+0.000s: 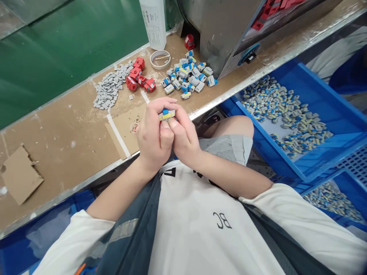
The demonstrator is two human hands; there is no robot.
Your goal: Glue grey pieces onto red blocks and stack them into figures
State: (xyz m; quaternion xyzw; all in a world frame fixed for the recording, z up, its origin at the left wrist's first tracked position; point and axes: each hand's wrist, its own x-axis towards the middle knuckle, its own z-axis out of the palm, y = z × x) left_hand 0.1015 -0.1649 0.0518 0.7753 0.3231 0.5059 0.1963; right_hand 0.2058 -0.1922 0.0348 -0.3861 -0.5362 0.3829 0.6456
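Observation:
My left hand (153, 135) and my right hand (185, 137) meet in front of my chest, above the front edge of the bench. Both have their fingers wrapped round a small grey, blue and yellow plastic part (167, 114), with the thumbs pressed together just below it. A trace of red shows under the part, but the fingers hide what it belongs to. Beyond my hands lies a pile of similar grey, blue and yellow parts (185, 74). To its left are several red plastic pieces (138, 76) and a heap of small flat grey pieces (110, 87).
A tape roll (160, 60) and a translucent plastic bottle (154, 26) stand at the back, beside a metal machine (220, 30). Blue crates (312, 168) of parts sit at the right. Torn cardboard (21, 175) lies on the bench (65, 141) at left.

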